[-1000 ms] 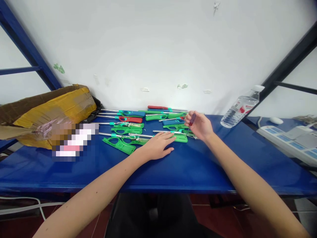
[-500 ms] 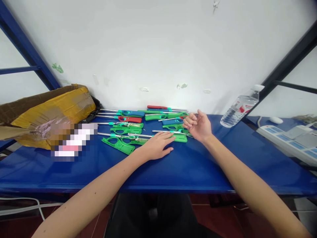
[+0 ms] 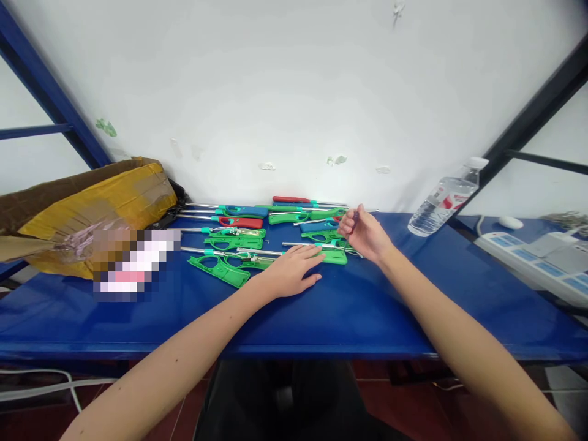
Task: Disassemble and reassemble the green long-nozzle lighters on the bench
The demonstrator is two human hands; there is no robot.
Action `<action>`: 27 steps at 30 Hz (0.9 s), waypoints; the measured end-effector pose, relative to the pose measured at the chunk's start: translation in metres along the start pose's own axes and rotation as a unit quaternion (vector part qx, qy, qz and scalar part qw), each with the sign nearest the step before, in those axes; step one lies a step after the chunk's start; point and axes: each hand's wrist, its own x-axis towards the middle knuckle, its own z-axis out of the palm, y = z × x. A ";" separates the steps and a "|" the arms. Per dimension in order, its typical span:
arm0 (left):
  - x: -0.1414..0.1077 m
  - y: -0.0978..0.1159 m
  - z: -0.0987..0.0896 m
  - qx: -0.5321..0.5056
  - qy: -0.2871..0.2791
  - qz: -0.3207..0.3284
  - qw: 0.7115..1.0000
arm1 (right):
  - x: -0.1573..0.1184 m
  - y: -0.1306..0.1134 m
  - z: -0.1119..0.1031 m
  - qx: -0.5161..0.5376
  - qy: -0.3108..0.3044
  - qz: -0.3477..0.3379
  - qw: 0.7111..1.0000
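Observation:
My left hand (image 3: 296, 269) lies flat, palm down and fingers stretched, on the front of the lighters and the table. My right hand (image 3: 367, 236) is raised slightly at the right end of the lighters, its fingers curled in. Something small and dark shows between them, too hidden to name. Between and beyond the hands lie several long-necked gas lighters with metal tubes, among them a red lighter (image 3: 242, 222) and a blue lighter (image 3: 318, 226). Some green lighters are opened, their inner parts showing. An empty green casing half (image 3: 220, 271) lies left of my left hand.
At the left stands an open cardboard box (image 3: 138, 190) with yellow tape, a blurred-out patch before it. A water bottle (image 3: 443, 202) stands at the right, near a white power strip (image 3: 519, 254). The blue table (image 3: 331, 324) meets a white wall behind.
My right hand has turned a little, and the dark thing in its fingers shows more. My left hand stays where it was.

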 end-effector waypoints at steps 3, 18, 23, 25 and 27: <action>0.000 -0.001 0.001 0.002 0.006 0.005 1.000 | -0.001 0.000 0.004 0.028 -0.015 0.031 0.999; 0.001 -0.002 0.002 0.003 -0.006 -0.001 1.000 | 0.000 -0.007 -0.001 0.032 0.040 0.020 0.998; 0.001 -0.001 0.001 0.004 -0.002 0.000 1.000 | 0.000 -0.003 0.001 0.046 0.001 0.023 0.999; 0.000 0.000 0.000 0.006 -0.007 -0.002 1.000 | -0.002 -0.004 0.001 0.048 -0.014 0.014 0.999; 0.001 0.000 0.000 0.007 -0.013 -0.005 1.000 | -0.004 -0.006 0.001 0.046 -0.019 0.011 0.999</action>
